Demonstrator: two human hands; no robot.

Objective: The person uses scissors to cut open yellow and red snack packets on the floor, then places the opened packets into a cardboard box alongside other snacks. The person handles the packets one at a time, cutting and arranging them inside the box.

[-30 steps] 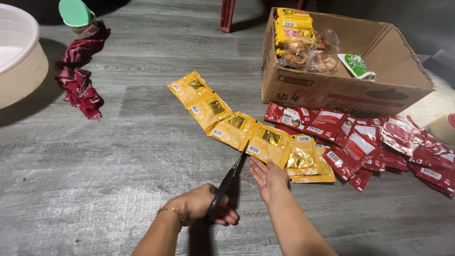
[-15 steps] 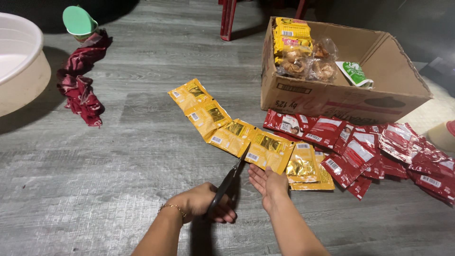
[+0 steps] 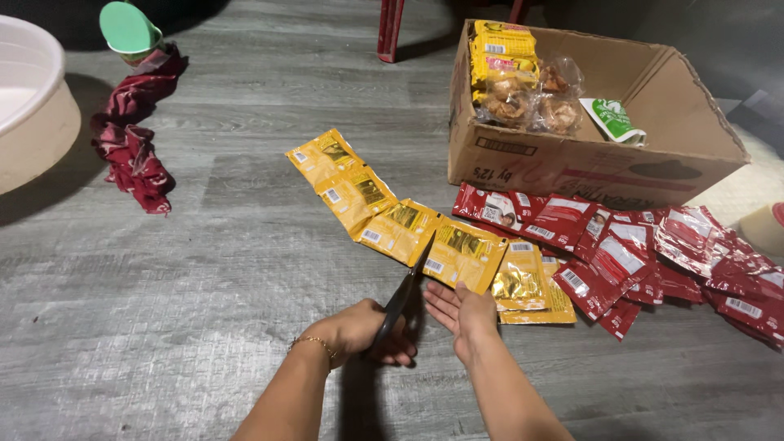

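Note:
A strip of joined yellow sachets lies across the grey floor, running from upper left to lower right. My left hand grips black scissors, whose blades point up at the seam between two sachets. My right hand lies flat with its fingers spread, fingertips touching the lower edge of the yellow sachet just right of the blades. It holds nothing. A thin bracelet sits on my left wrist.
A heap of red sachets lies to the right. Behind it stands an open cardboard box with snack packs inside. At left are a crumpled red cloth, a green cup and a pale basin. A red furniture leg stands at the back.
Both hands have stayed almost in place, with the scissors at the same seam. My right hand has crept slightly closer to the sachet edge.

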